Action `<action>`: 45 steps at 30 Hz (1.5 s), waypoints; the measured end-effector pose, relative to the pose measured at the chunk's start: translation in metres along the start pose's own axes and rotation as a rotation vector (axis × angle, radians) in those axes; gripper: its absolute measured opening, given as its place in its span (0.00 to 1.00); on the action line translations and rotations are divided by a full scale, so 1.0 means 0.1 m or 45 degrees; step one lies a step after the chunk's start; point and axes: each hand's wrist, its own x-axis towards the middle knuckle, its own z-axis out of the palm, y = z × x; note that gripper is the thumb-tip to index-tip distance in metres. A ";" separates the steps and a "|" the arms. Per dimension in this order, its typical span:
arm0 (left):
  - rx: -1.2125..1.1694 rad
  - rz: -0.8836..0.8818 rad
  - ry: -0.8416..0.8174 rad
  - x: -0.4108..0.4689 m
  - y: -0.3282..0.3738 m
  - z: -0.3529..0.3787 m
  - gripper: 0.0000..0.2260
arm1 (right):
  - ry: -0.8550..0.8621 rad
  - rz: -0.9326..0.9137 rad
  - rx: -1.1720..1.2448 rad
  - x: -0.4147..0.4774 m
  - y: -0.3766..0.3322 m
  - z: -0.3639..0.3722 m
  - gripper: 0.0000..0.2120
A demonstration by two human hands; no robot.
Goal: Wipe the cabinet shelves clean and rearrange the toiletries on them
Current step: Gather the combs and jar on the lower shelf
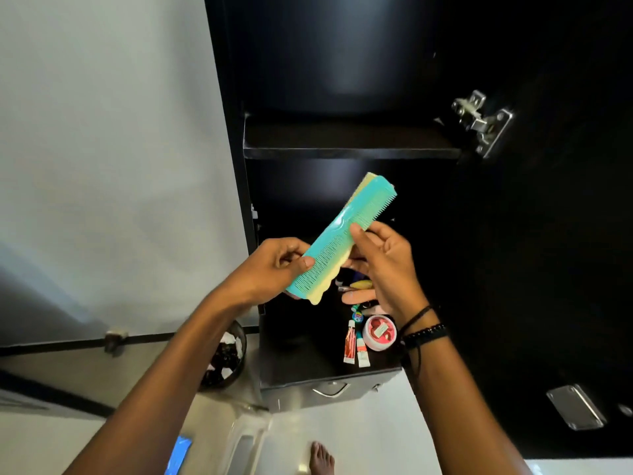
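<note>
I've got two combs point(337, 240) stacked flat, teal on top, pale yellow under, held up in front of the open black cabinet point(236, 138). My left hand point(274, 265) pinches the lower end, thumb on the teal face, fingers behind. My right hand point(383, 258) closes loosely on the middle from the other side, thumb on top, fingers under.

Handling guess: thin hard plastic, very light, stiff along the spine, smooth, so the pair can slide apart. Teeth look fine and bendable; I'd grip the spine, not the teeth.

The middle shelf point(349, 145) above looks bare and dark. The lower shelf point(301, 354) is right below my hands: two small tubes point(354, 344) lying side by side, a round pink-lidded jar point(378, 332) just beside them, more small items further back, mostly hidden by my right hand, can't identify.

The door hinge point(481, 123) sticks out at right, well clear. A dark bowl point(227, 358) of bits sits left of the cabinet. The lower shelf's left half is free for the combs; the clutter sits on the right side.
</note>
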 end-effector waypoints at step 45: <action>0.711 1.016 0.903 0.88 0.72 0.20 0.13 | 0.621 -0.488 -0.524 0.83 -0.48 -0.21 0.09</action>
